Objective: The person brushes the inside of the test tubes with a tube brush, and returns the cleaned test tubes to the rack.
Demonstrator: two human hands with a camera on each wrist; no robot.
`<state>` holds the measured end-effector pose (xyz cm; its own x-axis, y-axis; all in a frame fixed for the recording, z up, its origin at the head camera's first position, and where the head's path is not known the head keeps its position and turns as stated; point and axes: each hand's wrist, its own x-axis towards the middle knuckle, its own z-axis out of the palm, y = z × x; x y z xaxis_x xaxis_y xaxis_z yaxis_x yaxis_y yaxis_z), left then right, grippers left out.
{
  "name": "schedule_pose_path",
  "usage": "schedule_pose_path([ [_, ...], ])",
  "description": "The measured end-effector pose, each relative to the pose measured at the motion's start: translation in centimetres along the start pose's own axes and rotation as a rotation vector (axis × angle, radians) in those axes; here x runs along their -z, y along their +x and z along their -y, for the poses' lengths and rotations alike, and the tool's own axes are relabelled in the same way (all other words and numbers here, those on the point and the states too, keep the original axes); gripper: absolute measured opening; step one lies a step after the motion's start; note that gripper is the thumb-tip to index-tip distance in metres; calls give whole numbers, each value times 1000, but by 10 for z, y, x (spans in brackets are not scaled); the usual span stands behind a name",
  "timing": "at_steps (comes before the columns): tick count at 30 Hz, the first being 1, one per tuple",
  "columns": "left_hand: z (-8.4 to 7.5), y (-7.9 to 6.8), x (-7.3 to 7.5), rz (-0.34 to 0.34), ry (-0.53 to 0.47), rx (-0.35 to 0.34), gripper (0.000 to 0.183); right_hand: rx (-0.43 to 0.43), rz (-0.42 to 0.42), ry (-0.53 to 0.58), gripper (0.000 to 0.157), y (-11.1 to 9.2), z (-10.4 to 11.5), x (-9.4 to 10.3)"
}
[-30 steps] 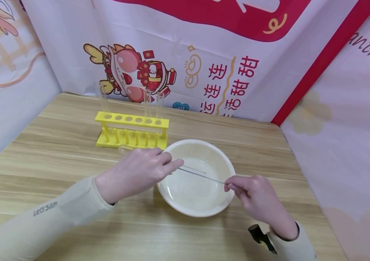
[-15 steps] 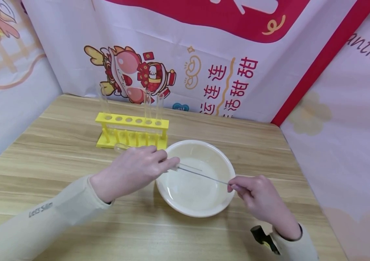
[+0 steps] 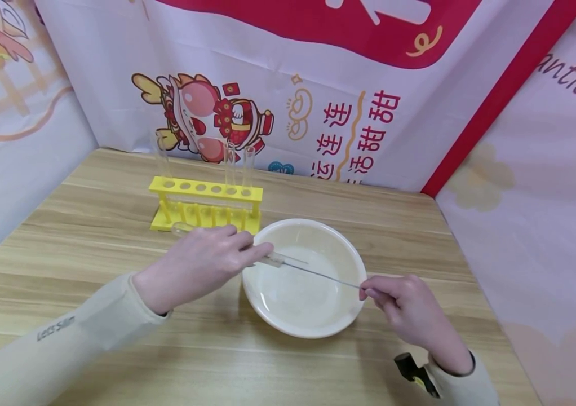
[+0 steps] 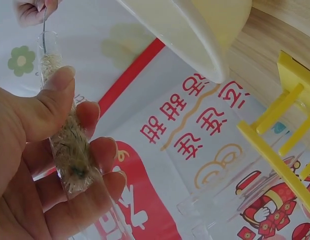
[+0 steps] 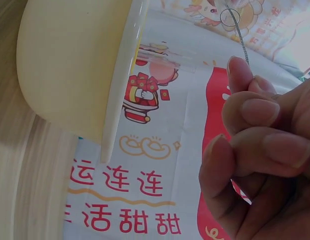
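Observation:
My left hand (image 3: 199, 262) grips a clear glass test tube (image 3: 182, 228) tilted over the white basin (image 3: 298, 321), its rounded end pointing left and its mouth right. Inside the tube lies a test tube brush; in the left wrist view its pale bristles (image 4: 72, 145) reach from between my fingers up to just short of the mouth. The brush's thin twisted wire (image 3: 323, 275) comes out of the mouth and spans the basin. At the basin's right rim, my right hand (image 3: 410, 307) pinches this wire between thumb and forefinger, the other fingers curled.
Behind the left hand stands a yellow test tube rack (image 3: 207, 189) with 3 clear test tubes (image 3: 248, 166) upright in it. A printed cloth (image 3: 267, 67) hangs along the back edge of the wooden table (image 3: 394, 225). A dark strap piece (image 3: 415, 372) sits at the right cuff.
My left hand has shifted left with the tube, and my right hand slightly right. The gap between the hands has widened, and the tube's mouth with bristles inside now shows past the left fingers.

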<state>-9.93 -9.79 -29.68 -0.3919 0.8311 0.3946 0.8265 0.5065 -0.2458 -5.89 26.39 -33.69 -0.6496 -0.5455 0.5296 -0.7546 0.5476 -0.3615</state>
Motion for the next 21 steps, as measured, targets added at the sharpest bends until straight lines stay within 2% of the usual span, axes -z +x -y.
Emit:
schedule_pose_path([
  [12,3,-4,-2,29,-26,38,49,8,-21,-47,29,-5,-5,1],
  [21,6,-6,-4,10,-18,40,44,11,-27,-75,30,-8,-8,2],
])
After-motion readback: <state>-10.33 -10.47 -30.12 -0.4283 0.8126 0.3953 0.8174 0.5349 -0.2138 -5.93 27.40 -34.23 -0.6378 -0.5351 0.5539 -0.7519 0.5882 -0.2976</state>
